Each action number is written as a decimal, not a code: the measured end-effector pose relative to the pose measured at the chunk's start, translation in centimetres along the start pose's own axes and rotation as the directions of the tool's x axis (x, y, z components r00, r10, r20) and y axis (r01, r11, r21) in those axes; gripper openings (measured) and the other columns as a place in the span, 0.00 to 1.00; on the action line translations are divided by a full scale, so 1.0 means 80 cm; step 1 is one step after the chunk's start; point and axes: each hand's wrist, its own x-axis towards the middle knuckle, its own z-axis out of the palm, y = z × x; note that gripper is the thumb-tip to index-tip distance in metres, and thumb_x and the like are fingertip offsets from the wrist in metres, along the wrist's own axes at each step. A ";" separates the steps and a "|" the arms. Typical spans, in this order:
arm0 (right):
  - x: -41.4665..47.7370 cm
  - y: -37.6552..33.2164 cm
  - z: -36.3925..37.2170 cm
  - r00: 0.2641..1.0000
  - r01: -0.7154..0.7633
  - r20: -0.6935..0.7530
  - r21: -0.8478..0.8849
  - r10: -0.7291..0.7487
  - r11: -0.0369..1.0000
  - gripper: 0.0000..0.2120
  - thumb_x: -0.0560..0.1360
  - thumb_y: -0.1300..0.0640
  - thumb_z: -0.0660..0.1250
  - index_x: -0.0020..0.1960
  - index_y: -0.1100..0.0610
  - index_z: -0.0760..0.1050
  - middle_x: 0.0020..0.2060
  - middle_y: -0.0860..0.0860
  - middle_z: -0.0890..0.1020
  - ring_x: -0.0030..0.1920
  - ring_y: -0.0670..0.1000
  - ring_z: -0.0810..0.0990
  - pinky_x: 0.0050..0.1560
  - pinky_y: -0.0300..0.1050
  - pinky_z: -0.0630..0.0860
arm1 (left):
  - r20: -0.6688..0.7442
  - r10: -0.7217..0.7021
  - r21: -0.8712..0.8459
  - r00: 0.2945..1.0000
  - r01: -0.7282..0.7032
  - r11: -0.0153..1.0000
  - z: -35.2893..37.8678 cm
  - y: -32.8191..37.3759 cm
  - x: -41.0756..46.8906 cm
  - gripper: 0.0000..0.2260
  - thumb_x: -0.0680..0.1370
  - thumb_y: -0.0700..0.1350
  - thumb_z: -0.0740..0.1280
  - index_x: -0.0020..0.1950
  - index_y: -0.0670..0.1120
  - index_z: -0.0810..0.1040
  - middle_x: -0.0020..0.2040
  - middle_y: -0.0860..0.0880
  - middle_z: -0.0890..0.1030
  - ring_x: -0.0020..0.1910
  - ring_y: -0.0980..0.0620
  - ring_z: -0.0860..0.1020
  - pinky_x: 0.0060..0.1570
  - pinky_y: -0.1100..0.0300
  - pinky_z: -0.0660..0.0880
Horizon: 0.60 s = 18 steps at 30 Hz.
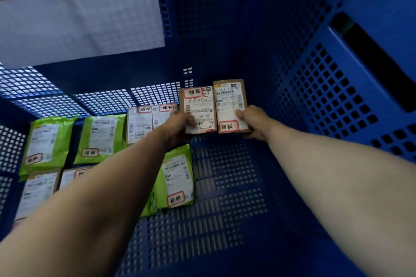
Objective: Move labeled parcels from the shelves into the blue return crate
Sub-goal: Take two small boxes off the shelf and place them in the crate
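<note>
Both my arms reach deep into the blue return crate [326, 101]. My left hand [180, 126] grips a small brown cardboard parcel [198, 105] with a white label and a red-framed sticker. My right hand [252, 122] grips a second brown labeled parcel [229, 101] pressed side by side against the first. Both are held just above the perforated crate floor, at its far end. Parcels lying on the floor to the left include green mailers [47, 141], [101, 137], [177, 177] and brown boxes [139, 123], [38, 189].
A white paper sign [78, 18] with large black characters hangs on the crate's far wall. The right wall has a handle slot [378, 60]. Bare perforated floor [225, 198] lies to the right of the stacked parcels, under my right forearm.
</note>
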 end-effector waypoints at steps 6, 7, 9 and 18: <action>0.031 0.016 0.009 0.998 0.047 -0.048 -0.006 -0.047 0.999 0.16 0.79 0.63 0.58 0.67 0.59 0.68 0.60 0.56 0.78 0.44 0.49 0.77 0.31 0.39 0.69 | -0.066 -0.020 -0.012 0.998 0.019 1.000 0.006 -0.005 0.014 0.25 0.70 0.28 0.61 0.67 0.38 0.66 0.60 0.38 0.79 0.52 0.39 0.81 0.57 0.39 0.76; 0.036 0.018 0.011 0.996 0.068 -0.053 -0.025 -0.070 0.997 0.17 0.79 0.64 0.58 0.68 0.58 0.68 0.60 0.55 0.78 0.48 0.50 0.77 0.34 0.37 0.71 | -0.081 -0.014 -0.020 0.997 0.012 1.000 0.010 -0.006 0.016 0.22 0.72 0.27 0.59 0.65 0.37 0.68 0.60 0.39 0.79 0.55 0.39 0.80 0.59 0.40 0.75; 0.049 0.022 0.014 0.993 0.099 -0.050 -0.089 -0.104 0.991 0.18 0.79 0.64 0.59 0.68 0.56 0.69 0.62 0.52 0.77 0.54 0.50 0.76 0.46 0.37 0.73 | -0.109 0.010 -0.011 0.994 -0.012 1.000 0.016 -0.010 0.021 0.18 0.74 0.26 0.59 0.63 0.38 0.70 0.59 0.40 0.78 0.55 0.42 0.78 0.52 0.49 0.78; 0.076 0.034 0.030 0.995 0.079 -0.041 -0.217 -0.090 0.973 0.26 0.79 0.67 0.55 0.75 0.60 0.57 0.70 0.57 0.68 0.67 0.57 0.69 0.67 0.41 0.64 | -0.209 0.092 0.112 0.973 -0.070 0.991 0.042 -0.038 0.052 0.16 0.76 0.31 0.63 0.64 0.38 0.73 0.57 0.45 0.78 0.58 0.47 0.77 0.59 0.57 0.75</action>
